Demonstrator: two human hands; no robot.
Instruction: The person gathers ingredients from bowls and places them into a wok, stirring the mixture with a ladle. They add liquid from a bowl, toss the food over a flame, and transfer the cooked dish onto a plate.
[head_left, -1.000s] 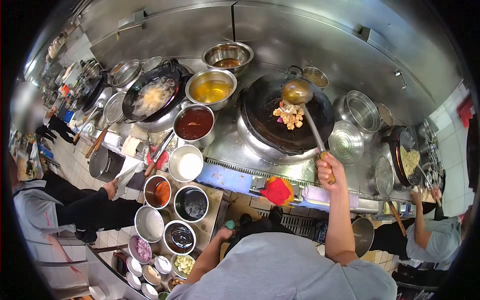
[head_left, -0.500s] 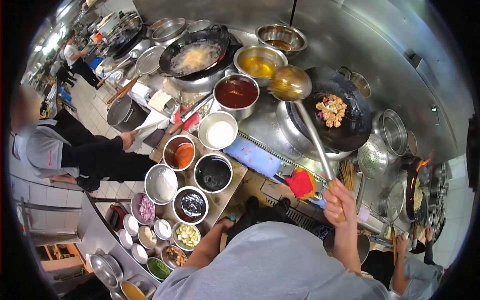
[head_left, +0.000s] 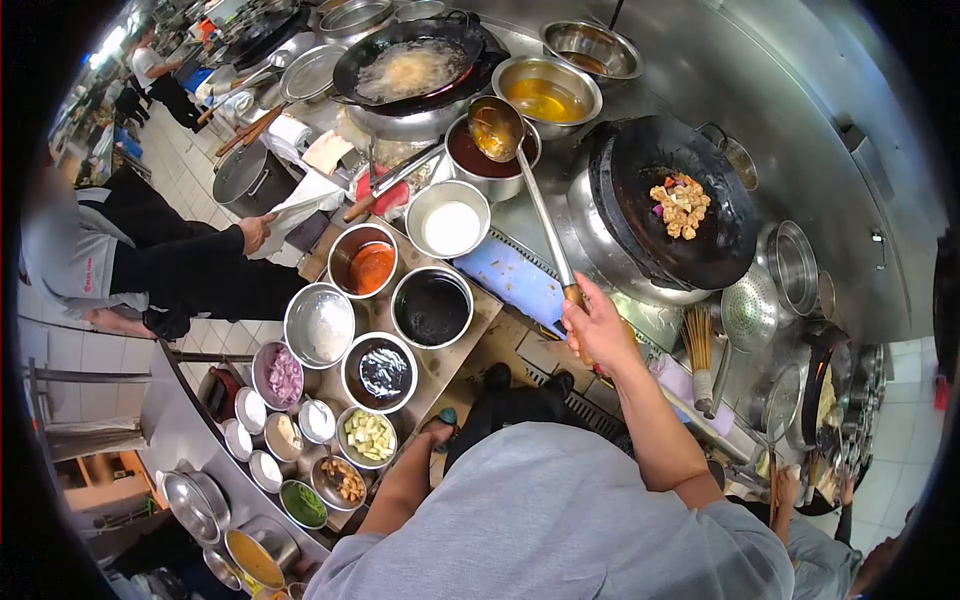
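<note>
My right hand is closed round the wooden grip of a long metal ladle. The ladle's bowl, with some yellowish liquid in it, hangs over a pot of dark red sauce. Right of it, a black wok on the burner holds chunks of browned meat with bits of red and purple. Beside the counter with the seasoning bowls, my left hand is low and curled against a small teal thing that I cannot make out.
A bowl of yellow oil sits behind the sauce pot. Another wok bubbles at the back. Pots of white powder and dark sauce stand left. A co-worker stands at left, another person at lower right. A bamboo brush lies right.
My right hand has moved left with the ladle. Its bowl has gone from beside the wok to above the red sauce pot. The meat stays in the wok.
</note>
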